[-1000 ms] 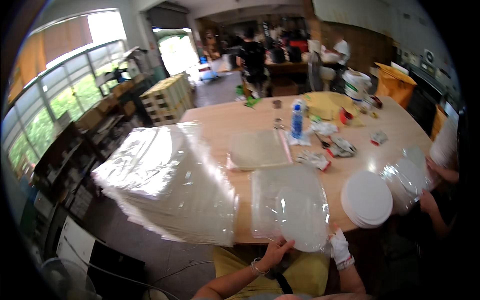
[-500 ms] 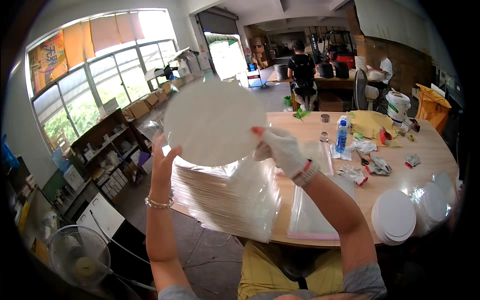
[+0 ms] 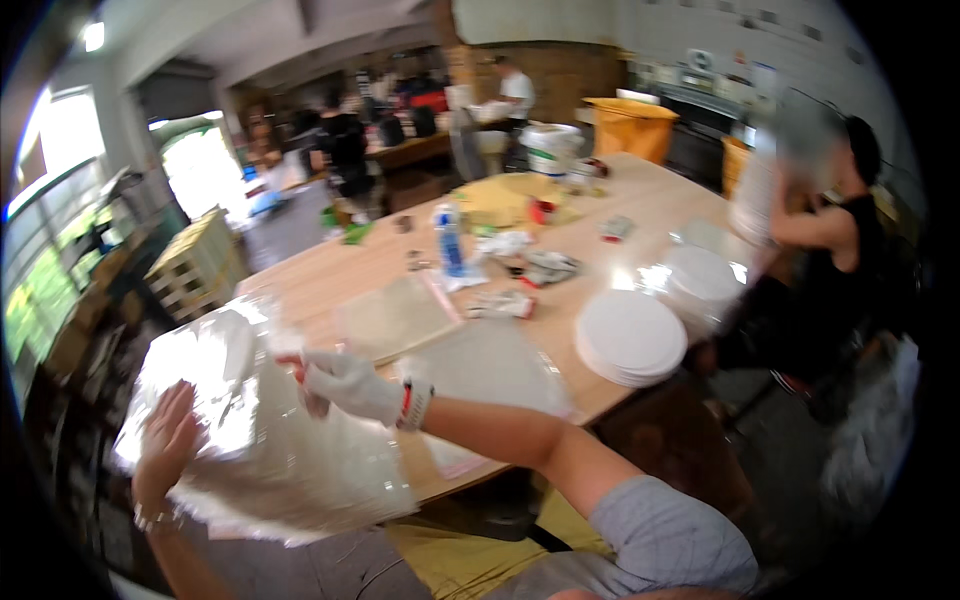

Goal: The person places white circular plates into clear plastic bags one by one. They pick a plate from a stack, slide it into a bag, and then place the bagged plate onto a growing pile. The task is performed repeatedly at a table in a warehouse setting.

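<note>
A tall stack of clear plastic bags (image 3: 300, 480) lies at the table's left front corner. On top of it, under shiny film, shows a white round disc (image 3: 232, 345). My bare left hand (image 3: 170, 440) rests on the film with its fingers stretched out, a beaded bracelet at the wrist. To the disc's right is my right hand (image 3: 350, 386), in a white glove with bare fingertips. Its fingers are curled together at the film's edge; glare and blur hide what they hold. Flat clear bags (image 3: 490, 375) lie right of that hand.
White round discs (image 3: 630, 335) are stacked at the right, beside wrapped discs (image 3: 700, 280). Work gloves (image 3: 548, 268), a blue-labelled bottle (image 3: 450, 240), a roll of red tape (image 3: 541, 211) and a white bucket (image 3: 552, 150) stand farther back. A person (image 3: 850, 230) sits at the right.
The raised disc has come down onto the bag stack at the left. My left hand has left its edge and lies flat. The view has swung right, bringing a seated person into sight.
</note>
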